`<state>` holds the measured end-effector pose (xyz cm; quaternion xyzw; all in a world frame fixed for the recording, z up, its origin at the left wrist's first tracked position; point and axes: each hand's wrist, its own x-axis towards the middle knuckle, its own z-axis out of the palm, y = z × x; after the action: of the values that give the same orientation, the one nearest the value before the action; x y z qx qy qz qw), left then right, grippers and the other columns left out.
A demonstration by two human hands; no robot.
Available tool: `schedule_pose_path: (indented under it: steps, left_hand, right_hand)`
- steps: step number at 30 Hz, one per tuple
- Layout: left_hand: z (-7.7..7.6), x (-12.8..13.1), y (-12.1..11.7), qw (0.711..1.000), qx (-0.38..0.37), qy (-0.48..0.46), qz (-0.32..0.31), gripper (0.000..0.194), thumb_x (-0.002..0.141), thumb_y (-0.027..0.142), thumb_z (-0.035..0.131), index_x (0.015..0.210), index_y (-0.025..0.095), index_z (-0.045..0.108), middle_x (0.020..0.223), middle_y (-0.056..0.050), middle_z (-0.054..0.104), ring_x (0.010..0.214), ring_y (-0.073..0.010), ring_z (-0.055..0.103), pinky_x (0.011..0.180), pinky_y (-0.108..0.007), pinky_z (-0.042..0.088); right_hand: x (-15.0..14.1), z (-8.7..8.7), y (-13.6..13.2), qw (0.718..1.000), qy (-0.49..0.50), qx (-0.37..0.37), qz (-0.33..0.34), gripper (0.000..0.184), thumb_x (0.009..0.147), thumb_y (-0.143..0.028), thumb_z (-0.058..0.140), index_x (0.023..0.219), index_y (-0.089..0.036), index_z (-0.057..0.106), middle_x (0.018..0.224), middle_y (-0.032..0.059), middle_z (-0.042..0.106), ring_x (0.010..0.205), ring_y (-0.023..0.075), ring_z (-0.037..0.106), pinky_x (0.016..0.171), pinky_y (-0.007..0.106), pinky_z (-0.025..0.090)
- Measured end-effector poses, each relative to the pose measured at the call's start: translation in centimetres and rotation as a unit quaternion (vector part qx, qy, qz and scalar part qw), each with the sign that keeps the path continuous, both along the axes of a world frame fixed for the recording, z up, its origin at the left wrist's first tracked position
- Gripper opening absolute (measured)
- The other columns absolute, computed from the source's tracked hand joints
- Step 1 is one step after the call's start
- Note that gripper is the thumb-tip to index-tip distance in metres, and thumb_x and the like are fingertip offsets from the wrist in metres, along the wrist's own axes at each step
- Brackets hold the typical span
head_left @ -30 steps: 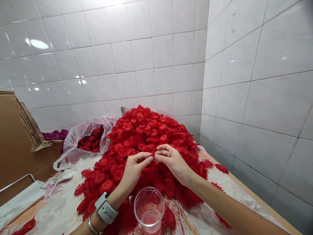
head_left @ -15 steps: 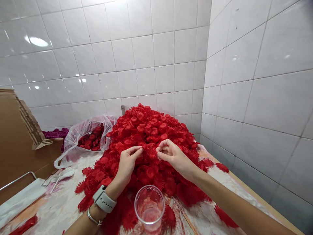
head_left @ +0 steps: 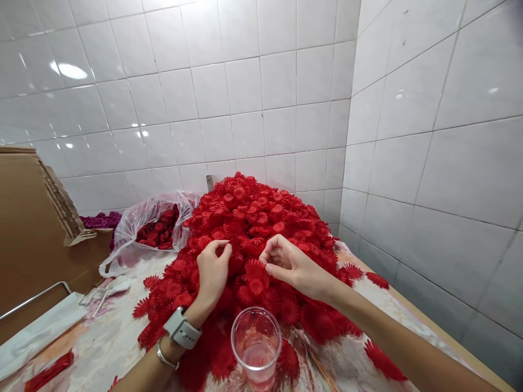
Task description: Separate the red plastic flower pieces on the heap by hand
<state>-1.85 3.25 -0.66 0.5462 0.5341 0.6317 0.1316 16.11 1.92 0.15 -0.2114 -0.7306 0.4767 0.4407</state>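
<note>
A large heap of red fringed fabric flowers (head_left: 261,209) rises in front of me, with both hands over its near side. My left hand (head_left: 213,267) is closed in a pinch, thumb against forefinger; anything between the tips is too small to make out. My right hand (head_left: 288,264) pinches the edge of a red flower (head_left: 255,270) between thumb and forefinger, its other fingers curled. Just below the hands stands a clear plastic cup (head_left: 256,359) with some see-through liquid at the bottom. A pale watch and a bracelet are on my left wrist.
Left of the heap lies a clear plastic bag (head_left: 126,231) of darker red flowers. Purple material (head_left: 102,220) shows behind it. A cardboard box (head_left: 32,201) stands far left. Thin sticks (head_left: 316,362) lie right of the cup. Tiled walls (head_left: 241,98) close the back and right.
My left hand has drawn slightly away from my right, its wrist more upright. A flower now shows more clearly at my right fingertips. The whole view has shifted slightly.
</note>
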Motion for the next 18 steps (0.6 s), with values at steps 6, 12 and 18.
schedule_pose_path:
  steps: [6,12,18]
  left_hand:
    - [0.4,-0.1,-0.2,0.998,-0.005,0.016,-0.065,0.018,0.065,0.03,0.063,0.072,0.015,0.069,0.071,-0.004,0.071,0.067,-0.0194,0.064,0.066,-0.028,0.049]
    - [0.3,1.9,-2.4,0.979,0.081,0.13,-0.133,0.014,0.073,0.024,0.059,0.081,0.02,0.07,0.088,-0.004,0.07,0.083,-0.0188,0.063,0.078,-0.027,0.048]
    - [-0.1,2.5,-3.0,0.969,0.109,0.146,-0.164,0.016,0.074,0.021,0.059,0.084,0.022,0.071,0.09,-0.004,0.07,0.082,-0.0185,0.064,0.076,-0.027,0.05]
  right_hand:
    - [0.6,0.0,1.2,0.917,0.01,0.15,-0.37,0.01,0.074,-0.019,0.052,0.077,-0.023,0.044,0.082,0.0043,0.053,0.082,0.0214,0.051,0.079,0.04,0.04]
    - [-0.5,-0.4,-0.2,0.953,0.013,0.118,-0.278,0.009,0.075,-0.026,0.056,0.077,-0.023,0.048,0.079,0.0021,0.056,0.075,0.0187,0.054,0.072,0.034,0.044]
    - [-1.4,-0.9,-0.6,0.973,0.142,-0.041,-0.175,0.026,0.064,-0.032,0.07,0.07,-0.021,0.047,0.073,-0.002,0.057,0.072,0.0147,0.056,0.07,0.029,0.045]
